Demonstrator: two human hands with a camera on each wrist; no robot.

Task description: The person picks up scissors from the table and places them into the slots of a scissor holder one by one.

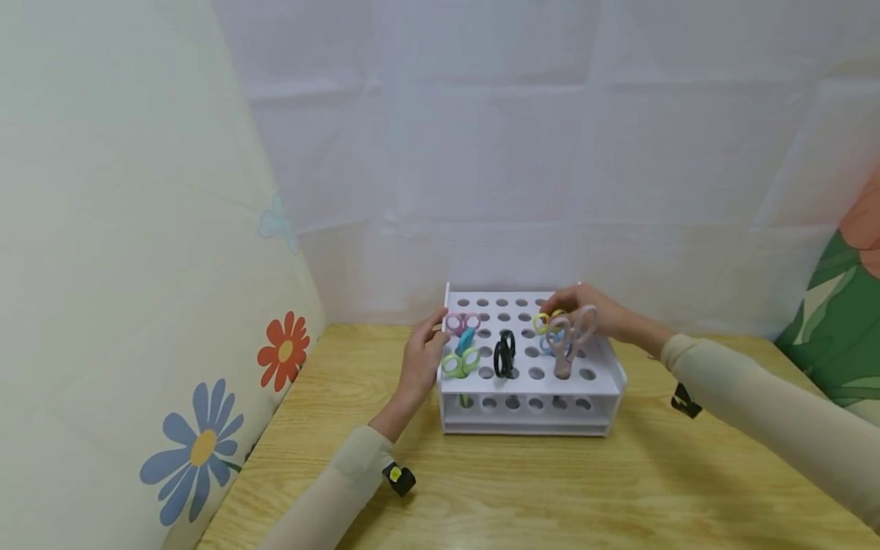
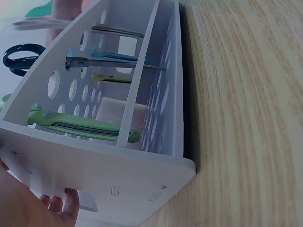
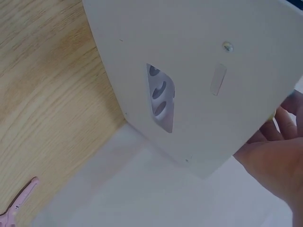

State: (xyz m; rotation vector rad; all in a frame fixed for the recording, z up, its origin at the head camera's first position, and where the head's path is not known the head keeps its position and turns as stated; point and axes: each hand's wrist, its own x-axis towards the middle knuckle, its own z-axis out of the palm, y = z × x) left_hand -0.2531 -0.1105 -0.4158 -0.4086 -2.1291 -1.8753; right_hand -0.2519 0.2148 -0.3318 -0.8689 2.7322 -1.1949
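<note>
A white rack [image 1: 525, 387] with rows of round holes stands on the table, holding several scissors with their handles up. My left hand [image 1: 421, 355] grips the rack's left side panel, its fingers at the cutout in the left wrist view. At the back right, my right hand [image 1: 596, 307] reaches over the rack and pinches yellow scissors [image 1: 541, 323] by the handles; their blades [image 2: 113, 79] are still between the shelves. Mauve scissors [image 1: 564, 359] stand in front, partly covering light-blue ones. Black scissors [image 1: 504, 359] are mid-front; green scissors [image 1: 459, 363], teal and pink ones stand at left.
Wooden table [image 1: 509, 489] extends around the rack. A white cloth [image 1: 481, 153] hangs behind it, and flower-printed cloth [image 1: 206, 447] lines the left side. Pink scissors [image 3: 21, 198] lie on the table beyond the rack's right side, seen in the right wrist view.
</note>
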